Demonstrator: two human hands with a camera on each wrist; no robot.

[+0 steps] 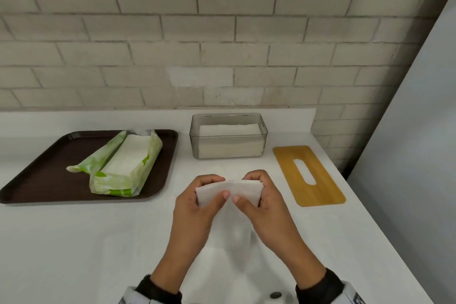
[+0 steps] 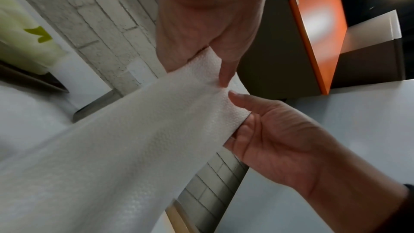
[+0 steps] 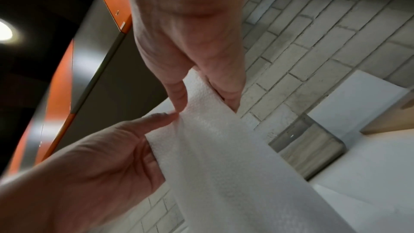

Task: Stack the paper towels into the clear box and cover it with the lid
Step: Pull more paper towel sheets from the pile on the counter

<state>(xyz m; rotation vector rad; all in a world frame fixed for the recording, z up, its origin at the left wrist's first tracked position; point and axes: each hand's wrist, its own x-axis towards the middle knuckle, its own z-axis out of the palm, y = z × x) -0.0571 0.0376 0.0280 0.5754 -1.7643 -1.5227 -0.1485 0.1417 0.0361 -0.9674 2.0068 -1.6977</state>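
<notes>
Our left hand (image 1: 197, 201) and right hand (image 1: 259, 201) each pinch the paper towel (image 1: 229, 191) above the table (image 1: 74, 242). Behind sits the clear box (image 1: 228, 136), its lid (image 1: 308, 175) beside it

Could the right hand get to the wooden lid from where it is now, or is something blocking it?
Probably yes. The wooden lid lies flat on the counter just right of the right hand, with bare counter between. But that hand and the left hand both grip the paper towel, so it must let go first.
</notes>
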